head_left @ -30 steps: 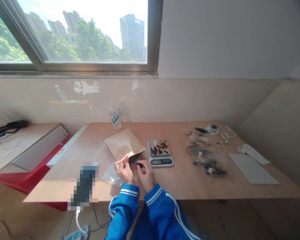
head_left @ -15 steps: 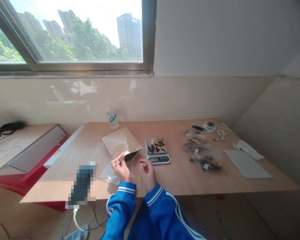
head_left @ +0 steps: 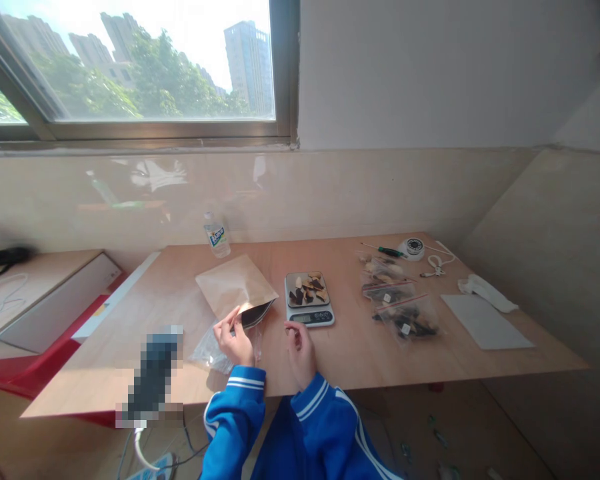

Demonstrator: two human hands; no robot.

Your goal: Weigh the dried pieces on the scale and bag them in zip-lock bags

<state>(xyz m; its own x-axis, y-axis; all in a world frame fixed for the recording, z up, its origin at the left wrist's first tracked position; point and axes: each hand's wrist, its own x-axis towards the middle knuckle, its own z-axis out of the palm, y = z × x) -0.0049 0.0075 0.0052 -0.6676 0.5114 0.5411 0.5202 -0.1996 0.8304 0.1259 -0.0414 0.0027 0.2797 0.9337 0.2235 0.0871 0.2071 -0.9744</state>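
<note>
My left hand pinches the near edge of a brown kraft paper bag, whose dark mouth gapes toward the right. Under that hand lies a crumpled clear plastic bag. Just in front of the scale, my right hand is closed with its fingers curled; whatever may be in the fingertips is too small to make out. The white digital kitchen scale carries several dried, dark-and-tan slices on its plate.
Right of the scale lie several zip bags of dried pieces, a green-handled screwdriver, a white round camera with cable, and a white sheet. A bottle stands at the back. A pixelated dark object overhangs the front left edge.
My right hand has shifted slightly right relative to the scale, its fingers more curled. The left hand keeps its hold on the paper bag. The whole view has swung slightly right.
</note>
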